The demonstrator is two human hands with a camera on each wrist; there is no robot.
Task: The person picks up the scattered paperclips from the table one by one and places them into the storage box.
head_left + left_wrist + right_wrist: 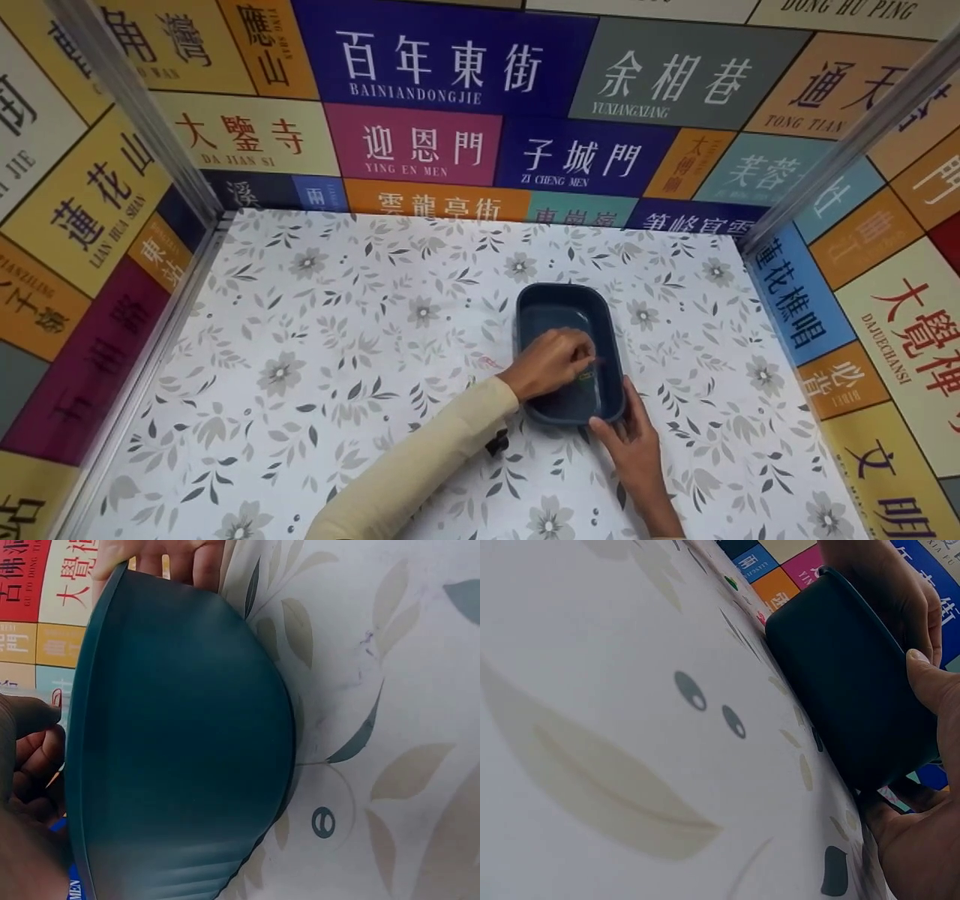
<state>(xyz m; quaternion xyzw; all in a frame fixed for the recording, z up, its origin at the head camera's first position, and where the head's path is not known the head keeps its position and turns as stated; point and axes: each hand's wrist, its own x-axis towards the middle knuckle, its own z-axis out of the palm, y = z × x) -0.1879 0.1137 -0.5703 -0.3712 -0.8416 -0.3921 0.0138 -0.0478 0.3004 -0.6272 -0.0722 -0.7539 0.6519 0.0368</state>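
My left grip (551,363) pinches a small red clip (57,697) above the inside of a dark blue tray (559,319); my right grip (634,433) holds the tray's near right corner. The tray's long axis runs roughly between the near and far edges of the desk (251,431), closer to its right edge. Inside lies something small and green (586,376), too blurred to name; red bits (488,362) lie just left of the tray.
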